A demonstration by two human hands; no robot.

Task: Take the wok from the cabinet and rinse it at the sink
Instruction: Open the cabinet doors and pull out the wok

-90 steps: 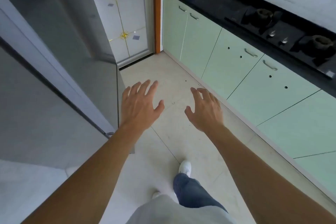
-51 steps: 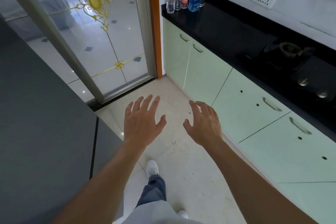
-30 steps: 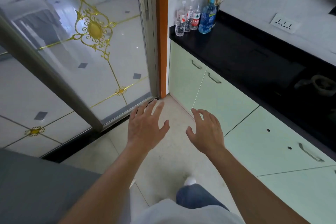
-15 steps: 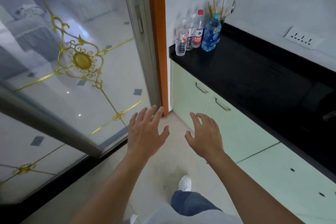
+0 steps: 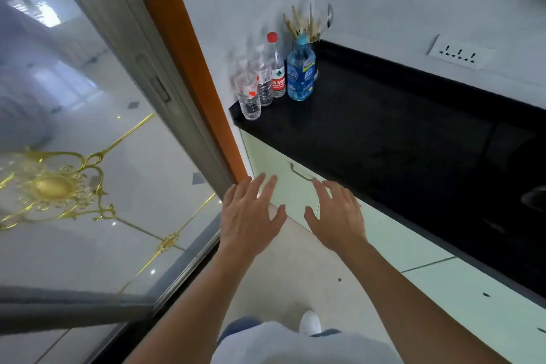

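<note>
No wok and no sink show in the head view. Pale green cabinet doors (image 5: 425,248) run under a black countertop (image 5: 384,133) on the right, all closed. The end door carries a metal handle (image 5: 301,173). My left hand (image 5: 251,216) and my right hand (image 5: 336,216) hover side by side in front of that end door, fingers spread, holding nothing. The right fingertips are just below the handle; contact is not visible.
Several plastic bottles (image 5: 274,71) and a holder of chopsticks (image 5: 307,26) stand at the counter's far corner. A glass sliding door (image 5: 88,156) with gold ornament and an orange frame (image 5: 183,62) closes off the left. A wall socket (image 5: 461,52) sits above the counter.
I have walked forward along the cabinets toward the corner by the glass door; the bottles and end cabinet are closer. Both hands stay spread and empty.
</note>
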